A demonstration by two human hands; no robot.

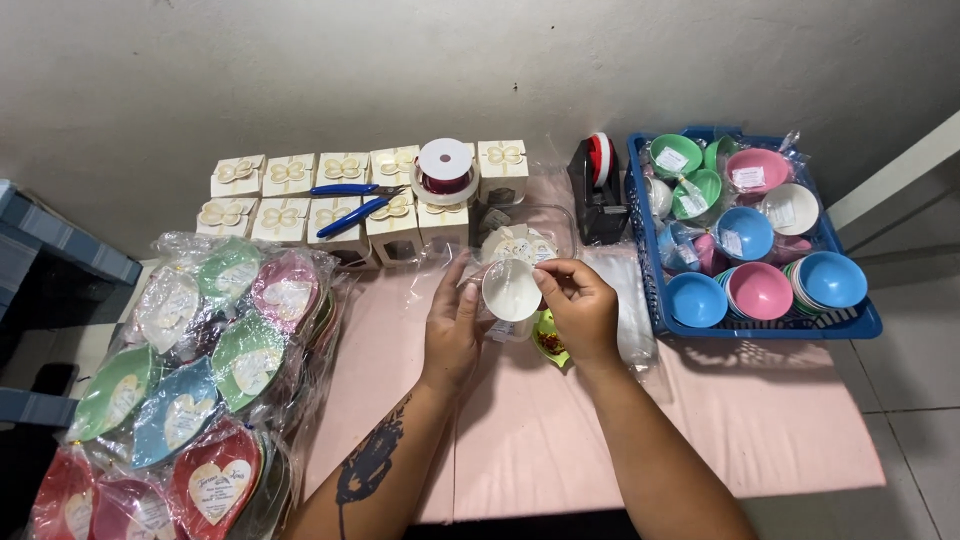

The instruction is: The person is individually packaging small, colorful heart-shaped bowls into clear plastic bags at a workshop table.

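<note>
Both hands around white bowl

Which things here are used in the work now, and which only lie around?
In use:
- left hand and right hand, holding the white bowl
- clear wrap around it

Lying about:
- cream gift boxes
- blue pliers
- ribbon spool
- tape dispenser
- blue basket of bowls
- wrapped leaf-shaped dishes

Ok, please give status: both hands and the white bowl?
Left hand and right hand both grip white bowl in clear wrap. Above pink table. Nothing blocking.
</note>
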